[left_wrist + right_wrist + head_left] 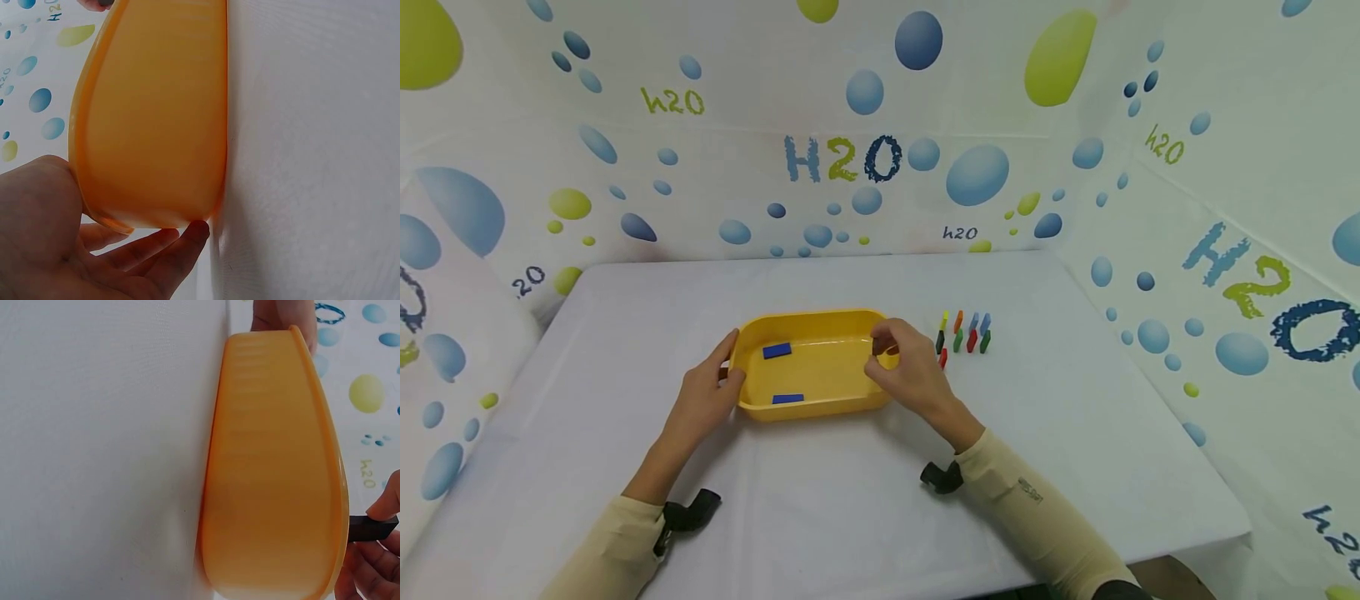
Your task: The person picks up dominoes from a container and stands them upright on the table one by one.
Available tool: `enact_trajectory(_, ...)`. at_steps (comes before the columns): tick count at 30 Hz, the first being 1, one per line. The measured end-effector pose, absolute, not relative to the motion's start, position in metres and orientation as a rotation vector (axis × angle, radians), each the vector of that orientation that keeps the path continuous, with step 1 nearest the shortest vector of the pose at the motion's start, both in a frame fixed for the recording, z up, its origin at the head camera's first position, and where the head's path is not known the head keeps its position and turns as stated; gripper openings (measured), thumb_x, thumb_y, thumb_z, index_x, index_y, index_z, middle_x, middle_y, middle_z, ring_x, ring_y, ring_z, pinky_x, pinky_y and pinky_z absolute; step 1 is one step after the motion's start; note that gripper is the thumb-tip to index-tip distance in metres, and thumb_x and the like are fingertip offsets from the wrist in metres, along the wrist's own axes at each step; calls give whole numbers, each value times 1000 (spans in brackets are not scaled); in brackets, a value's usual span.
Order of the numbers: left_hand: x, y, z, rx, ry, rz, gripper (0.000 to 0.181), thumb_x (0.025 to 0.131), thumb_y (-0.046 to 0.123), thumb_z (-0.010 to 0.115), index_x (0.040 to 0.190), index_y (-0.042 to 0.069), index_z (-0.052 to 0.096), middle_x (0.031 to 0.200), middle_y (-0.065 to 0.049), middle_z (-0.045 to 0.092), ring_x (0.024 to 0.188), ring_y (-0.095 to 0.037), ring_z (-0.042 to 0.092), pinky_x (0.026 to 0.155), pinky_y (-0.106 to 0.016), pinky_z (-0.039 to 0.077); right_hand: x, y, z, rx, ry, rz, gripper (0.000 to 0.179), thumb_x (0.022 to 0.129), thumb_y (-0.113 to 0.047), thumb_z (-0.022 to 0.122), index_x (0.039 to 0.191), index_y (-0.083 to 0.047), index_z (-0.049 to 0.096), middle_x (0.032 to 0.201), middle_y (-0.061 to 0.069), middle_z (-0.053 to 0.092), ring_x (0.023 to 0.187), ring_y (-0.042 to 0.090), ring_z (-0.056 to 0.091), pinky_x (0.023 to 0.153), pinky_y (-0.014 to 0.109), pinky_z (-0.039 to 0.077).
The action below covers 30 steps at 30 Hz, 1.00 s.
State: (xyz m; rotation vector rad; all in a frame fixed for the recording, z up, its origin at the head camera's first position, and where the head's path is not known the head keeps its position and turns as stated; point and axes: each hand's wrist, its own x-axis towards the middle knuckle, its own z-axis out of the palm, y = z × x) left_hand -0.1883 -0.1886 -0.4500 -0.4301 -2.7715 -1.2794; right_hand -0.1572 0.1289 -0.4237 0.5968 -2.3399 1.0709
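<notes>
A yellow plastic tray [820,408] sits on the white-covered table, with a blue block [777,351] near its back left and another blue block [787,399] along the front wall. At the tray's left end my left hand [709,385] grips the rim, its fingertips against the outer wall in the left wrist view. My right hand [913,367] is over the tray's right end. Between its thumb and fingers it pinches a small black block [369,529], which overlaps the rim in the right wrist view.
Just right of the tray, several small blocks stand in rows, among them a yellow block [945,320], an orange block [958,321], a red block [972,340] and a green block [985,342]. A printed white curtain [730,183] surrounds the table's back and sides.
</notes>
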Motion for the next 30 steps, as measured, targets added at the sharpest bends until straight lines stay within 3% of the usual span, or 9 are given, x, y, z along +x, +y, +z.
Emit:
enact_trajectory(20,-187,-189,-452,-408,-2772,-1287,65,105,13,44,166,5,23,153,-31,44,126,-51,55,97,-58,53,-152,151,-425,543,-2318,1080,32,84,3,76,113,4,64,105,16,69,90,23,65,80,41,61)
enact_trajectory(30,-188,-188,-451,-414,-2770,-1281,65,105,14,44,166,6,22,153,-31,44,125,-50,55,97,-57,53,-154,163,-427,498,-2280,1065,30,82,5,77,110,4,65,100,9,68,88,22,67,78,41,61)
